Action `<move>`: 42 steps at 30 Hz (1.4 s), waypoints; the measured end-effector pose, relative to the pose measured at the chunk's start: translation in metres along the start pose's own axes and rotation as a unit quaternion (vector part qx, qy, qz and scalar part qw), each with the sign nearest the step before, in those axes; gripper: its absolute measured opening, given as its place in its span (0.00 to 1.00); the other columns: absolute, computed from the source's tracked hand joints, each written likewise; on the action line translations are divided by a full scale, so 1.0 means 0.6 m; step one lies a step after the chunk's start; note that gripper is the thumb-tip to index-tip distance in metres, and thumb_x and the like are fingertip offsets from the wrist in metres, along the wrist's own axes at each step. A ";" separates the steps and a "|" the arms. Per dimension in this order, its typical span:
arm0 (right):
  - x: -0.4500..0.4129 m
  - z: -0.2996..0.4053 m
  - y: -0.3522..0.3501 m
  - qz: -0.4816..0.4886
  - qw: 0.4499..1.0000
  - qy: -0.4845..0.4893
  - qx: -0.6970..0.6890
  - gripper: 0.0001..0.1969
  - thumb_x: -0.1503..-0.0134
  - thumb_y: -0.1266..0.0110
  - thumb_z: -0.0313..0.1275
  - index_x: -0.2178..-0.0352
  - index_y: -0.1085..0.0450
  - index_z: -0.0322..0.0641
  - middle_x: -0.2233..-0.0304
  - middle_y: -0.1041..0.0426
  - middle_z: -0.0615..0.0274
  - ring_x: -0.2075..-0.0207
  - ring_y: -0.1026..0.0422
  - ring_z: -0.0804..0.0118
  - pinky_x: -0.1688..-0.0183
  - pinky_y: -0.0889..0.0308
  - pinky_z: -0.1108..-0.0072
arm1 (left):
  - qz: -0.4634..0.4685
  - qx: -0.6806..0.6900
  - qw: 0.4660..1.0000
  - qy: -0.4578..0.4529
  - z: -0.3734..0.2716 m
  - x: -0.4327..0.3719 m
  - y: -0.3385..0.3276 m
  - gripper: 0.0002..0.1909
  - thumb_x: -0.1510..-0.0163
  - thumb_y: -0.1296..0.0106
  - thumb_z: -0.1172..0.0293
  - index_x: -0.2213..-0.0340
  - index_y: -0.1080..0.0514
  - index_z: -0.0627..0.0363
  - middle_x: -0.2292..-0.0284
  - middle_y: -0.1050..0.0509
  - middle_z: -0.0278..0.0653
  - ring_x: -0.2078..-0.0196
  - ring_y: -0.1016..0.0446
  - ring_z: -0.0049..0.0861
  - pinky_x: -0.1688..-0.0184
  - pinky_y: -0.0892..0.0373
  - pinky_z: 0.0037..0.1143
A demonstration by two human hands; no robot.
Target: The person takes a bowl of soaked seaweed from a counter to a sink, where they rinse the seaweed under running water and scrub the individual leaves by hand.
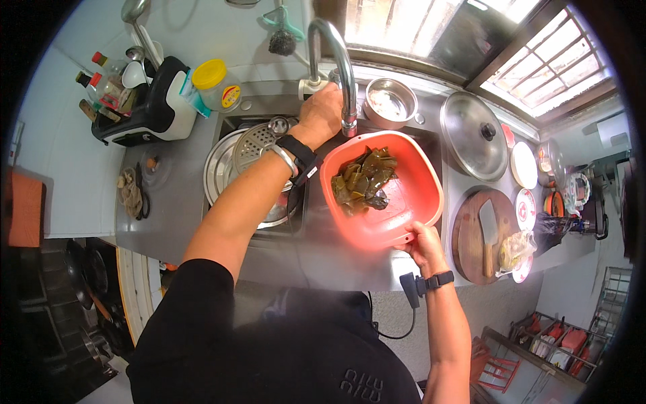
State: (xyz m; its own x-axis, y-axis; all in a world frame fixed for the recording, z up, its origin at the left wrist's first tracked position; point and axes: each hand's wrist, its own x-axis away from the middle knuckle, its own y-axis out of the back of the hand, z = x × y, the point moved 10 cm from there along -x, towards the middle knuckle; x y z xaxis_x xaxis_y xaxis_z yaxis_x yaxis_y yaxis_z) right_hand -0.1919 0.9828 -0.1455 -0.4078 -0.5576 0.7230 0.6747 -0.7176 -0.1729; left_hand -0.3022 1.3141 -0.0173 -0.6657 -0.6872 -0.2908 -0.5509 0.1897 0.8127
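Note:
My left hand is at the base of the chrome faucet, its fingers round or against the tap's handle, mostly hidden by the hand itself. My right hand grips the near right rim of a coral-red plastic basin, thumb on the rim. The basin is tilted over the sink, below and in front of the spout. Dark green, wet leafy pieces, perhaps kelp, lie in its left part. No water is seen running from the spout.
Steel bowls and a perforated strainer fill the left sink bowl. Right of the sink are a pan lid and a round wooden chopping board with a cleaver. A steel pot stands behind the basin.

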 end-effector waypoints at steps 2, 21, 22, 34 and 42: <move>-0.008 -0.008 0.004 -0.003 1.000 0.000 0.003 0.09 0.51 0.53 0.25 0.69 0.32 0.28 0.77 0.28 0.57 0.79 0.26 0.63 0.78 0.24 0.73 | -0.014 -0.024 1.000 -0.003 0.008 -0.002 -0.005 0.12 0.44 0.56 0.58 0.65 0.27 0.47 0.68 0.28 0.43 0.64 0.27 0.40 0.62 0.32 0.34; -0.003 -0.006 -0.017 0.005 1.000 0.000 -0.001 0.10 0.51 0.53 0.25 0.68 0.33 0.27 0.77 0.29 0.55 0.80 0.26 0.62 0.80 0.24 0.74 | -0.018 -0.030 0.998 0.056 0.053 -0.009 0.060 0.09 0.45 0.54 0.63 0.67 0.24 0.45 0.68 0.28 0.41 0.63 0.28 0.42 0.62 0.32 0.37; -0.004 -0.006 -0.019 0.006 1.000 0.000 -0.002 0.10 0.51 0.53 0.25 0.68 0.33 0.27 0.77 0.29 0.55 0.80 0.26 0.62 0.80 0.24 0.74 | -0.026 -0.026 0.998 0.058 0.061 -0.009 0.065 0.08 0.45 0.52 0.66 0.67 0.23 0.45 0.68 0.28 0.41 0.63 0.28 0.42 0.61 0.32 0.37; -0.014 -0.008 -0.035 0.017 1.000 -0.002 -0.007 0.10 0.52 0.53 0.23 0.66 0.33 0.27 0.76 0.28 0.55 0.79 0.26 0.62 0.80 0.24 0.73 | -0.179 -0.065 0.982 0.007 0.033 0.030 0.085 0.08 0.49 0.50 0.74 0.65 0.26 0.56 0.66 0.32 0.45 0.61 0.32 0.42 0.59 0.34 0.35; -0.005 0.023 -0.061 -0.001 0.999 0.043 0.011 0.03 0.54 0.50 0.22 0.77 0.33 0.32 0.80 0.31 0.59 0.81 0.30 0.66 0.79 0.28 0.70 | 0.281 0.131 0.945 0.101 -0.009 0.185 -0.189 0.45 0.61 0.37 0.68 0.44 0.47 0.64 0.51 0.39 0.59 0.49 0.35 0.48 0.45 0.39 0.31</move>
State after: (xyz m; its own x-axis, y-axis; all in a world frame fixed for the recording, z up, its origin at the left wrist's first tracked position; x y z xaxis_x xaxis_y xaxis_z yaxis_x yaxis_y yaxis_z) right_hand -0.2069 1.0166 -0.1325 -0.4589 -0.5909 0.6635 0.6877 -0.7091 -0.1559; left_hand -0.3108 1.2125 -0.1386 -0.7953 -0.5411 0.2734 -0.2626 0.7139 0.6492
